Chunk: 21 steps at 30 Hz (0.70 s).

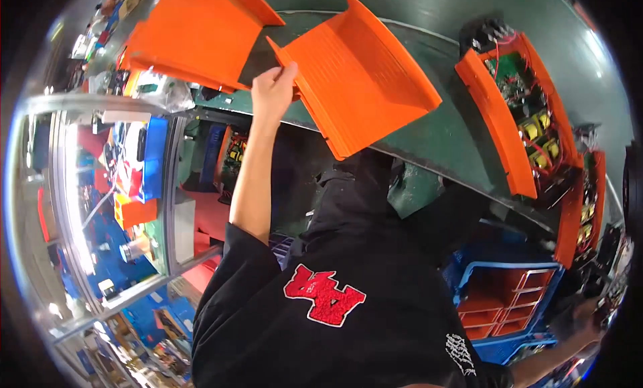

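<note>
My left hand [273, 90] is closed on the left edge of a bent orange metal cover [365, 76]. The cover has raised sides and is tilted above the green bench top [462, 143]. Another orange cover [201, 36] lies beyond my left hand, at the upper left. My right hand [588, 321] reaches far out at the lower right, near dark items at the picture's rim. Its fingers are too dim and blurred to make out.
An orange-cased device with an exposed circuit board [529, 113] stands on the bench at right, with a second cased device [586, 214] beside it. A blue crate [469, 274] holding orange parts sits below. A metal-framed rack [177, 187] stands at left, near a clear plastic bag [164, 93].
</note>
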### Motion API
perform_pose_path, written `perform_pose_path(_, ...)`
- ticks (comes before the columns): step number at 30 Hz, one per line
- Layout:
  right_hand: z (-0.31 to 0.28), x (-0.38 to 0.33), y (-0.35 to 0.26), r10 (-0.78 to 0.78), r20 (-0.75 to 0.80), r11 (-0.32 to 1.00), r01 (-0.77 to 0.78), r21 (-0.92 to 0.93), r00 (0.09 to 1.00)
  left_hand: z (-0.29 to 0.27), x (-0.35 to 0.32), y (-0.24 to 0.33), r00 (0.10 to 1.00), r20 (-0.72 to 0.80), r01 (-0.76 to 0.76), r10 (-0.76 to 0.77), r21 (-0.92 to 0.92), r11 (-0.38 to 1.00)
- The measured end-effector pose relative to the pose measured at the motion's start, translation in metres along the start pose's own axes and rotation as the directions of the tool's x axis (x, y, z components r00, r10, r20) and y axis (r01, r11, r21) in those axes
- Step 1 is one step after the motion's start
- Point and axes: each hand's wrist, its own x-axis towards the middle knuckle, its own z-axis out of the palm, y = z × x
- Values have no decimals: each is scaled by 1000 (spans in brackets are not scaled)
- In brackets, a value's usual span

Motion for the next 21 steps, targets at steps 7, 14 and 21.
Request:
perform_pose_path(7,24,-131,46,316,1,933,-311,181,949,-8,41,13,976,162,142,-148,47,989)
perform_pose_path(14,56,-155,80,479,62,806,-467,364,876,-21,42,38,937,196,218,-288,315,924)
perform_pose_path(21,113,-127,70,534,138,677,-520,521,834,-22,44,43,902,164,312,-398,388,867)
